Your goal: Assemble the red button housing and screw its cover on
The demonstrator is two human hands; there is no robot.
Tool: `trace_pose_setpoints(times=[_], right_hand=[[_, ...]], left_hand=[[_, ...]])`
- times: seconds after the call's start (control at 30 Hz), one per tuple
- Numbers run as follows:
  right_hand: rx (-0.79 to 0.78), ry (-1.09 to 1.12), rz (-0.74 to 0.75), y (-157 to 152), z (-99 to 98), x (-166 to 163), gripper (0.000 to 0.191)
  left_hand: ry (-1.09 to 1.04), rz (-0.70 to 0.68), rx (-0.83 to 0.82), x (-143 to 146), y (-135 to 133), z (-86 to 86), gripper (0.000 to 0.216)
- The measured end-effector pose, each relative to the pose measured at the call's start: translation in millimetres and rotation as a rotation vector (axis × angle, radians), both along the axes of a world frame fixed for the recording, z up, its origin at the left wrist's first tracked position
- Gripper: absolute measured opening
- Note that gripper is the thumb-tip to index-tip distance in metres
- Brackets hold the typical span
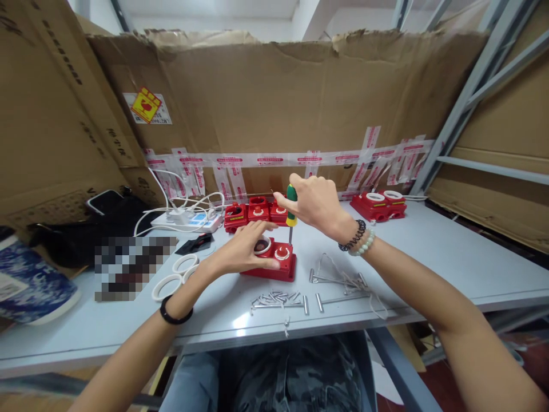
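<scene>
My right hand [317, 205] is closed round the green and yellow handle of a screwdriver [291, 205], which stands upright. Its shaft points down at the far right corner of a red housing [274, 274] with a round red button and a white ring. Whether the tip sits in a screw is too small to tell. My left hand [246, 249] is wrapped over the left part of that housing, thumb along its near side, holding it against the table. Just in front lies a small heap of screws [278, 296].
Behind stand more red housings [258, 212], with another pair [377, 207] at back right. White rings [167, 287] lie at left, near a power strip [197, 220]. T-shaped metal rods [343, 298] with string lie at front right. A blue-white container [34, 283] stands far left.
</scene>
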State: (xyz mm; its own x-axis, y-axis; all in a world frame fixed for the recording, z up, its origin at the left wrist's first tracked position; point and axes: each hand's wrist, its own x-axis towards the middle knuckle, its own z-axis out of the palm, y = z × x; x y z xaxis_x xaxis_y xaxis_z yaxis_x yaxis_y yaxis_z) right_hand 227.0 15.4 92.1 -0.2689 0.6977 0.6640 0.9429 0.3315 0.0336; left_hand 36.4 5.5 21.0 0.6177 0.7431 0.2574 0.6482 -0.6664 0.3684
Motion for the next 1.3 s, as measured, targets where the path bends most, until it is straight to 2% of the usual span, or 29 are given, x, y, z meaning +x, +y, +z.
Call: trace_pose_setpoints(times=[0.1,0.2,0.33,0.4,0.5,0.57,0.6,0.73,0.8,0.87,1.0,1.03,1.1,1.23,1.3], right_hand=[[-0.025,-0.037,-0.039,-4.9,8.1,-1.0,0.046],[-0.068,-0.101,-0.068,-13.7,16.5,-0.6,0.044],[-0.137,-0.199,-0.025,-24.5,24.9,5.4,0.038],[-0.203,-0.207,0.051,-25.6,26.8,10.9,0.035],[-0.290,-0.130,0.346,-20.5,24.3,17.2,0.030],[-0.263,-0.053,0.483,-15.2,18.8,16.2,0.027],[-0.227,-0.029,0.469,-12.9,15.5,13.5,0.026],[-0.091,-0.022,0.154,-11.0,5.4,-4.8,0.034],[-0.077,-0.034,0.098,-13.2,5.3,-10.1,0.040],[-0.107,-0.017,0.136,-15.2,8.6,-7.8,0.039],[-0.250,0.029,0.471,-15.1,17.7,11.3,0.027],[-0.263,0.030,0.508,-14.5,19.1,15.1,0.027],[-0.231,0.034,0.456,-13.2,19.5,18.1,0.024],[-0.075,0.016,0.165,-13.0,14.7,11.9,0.034],[-0.063,0.021,0.140,-13.9,13.7,11.3,0.035]], left_hand=[[-0.231,0.048,0.150,21.2,-0.6,11.4,0.042],[-0.397,0.093,0.290,47.7,3.5,18.6,0.039],[-0.582,0.151,0.317,65.8,9.8,19.9,0.022],[-0.634,0.155,0.296,64.7,11.5,18.3,0.020],[-0.680,0.124,0.219,55.7,13.1,14.7,0.019],[-0.679,0.105,0.154,49.7,13.1,12.6,0.018],[-0.660,0.100,0.133,48.0,12.6,11.9,0.017],[-0.627,0.132,0.190,50.6,11.1,12.4,0.019],[-0.663,0.158,0.208,53.6,13.8,13.2,0.019],[-0.698,0.166,0.183,53.9,19.0,13.7,0.017],[-0.720,0.055,0.045,46.9,26.8,15.0,0.016],[-0.703,0.022,0.007,45.5,26.8,15.2,0.017],[-0.668,0.004,-0.010,45.3,24.9,14.9,0.019],[-0.727,0.064,0.101,52.3,21.4,11.9,0.029],[-0.755,0.073,0.106,54.7,21.7,11.7,0.028]])
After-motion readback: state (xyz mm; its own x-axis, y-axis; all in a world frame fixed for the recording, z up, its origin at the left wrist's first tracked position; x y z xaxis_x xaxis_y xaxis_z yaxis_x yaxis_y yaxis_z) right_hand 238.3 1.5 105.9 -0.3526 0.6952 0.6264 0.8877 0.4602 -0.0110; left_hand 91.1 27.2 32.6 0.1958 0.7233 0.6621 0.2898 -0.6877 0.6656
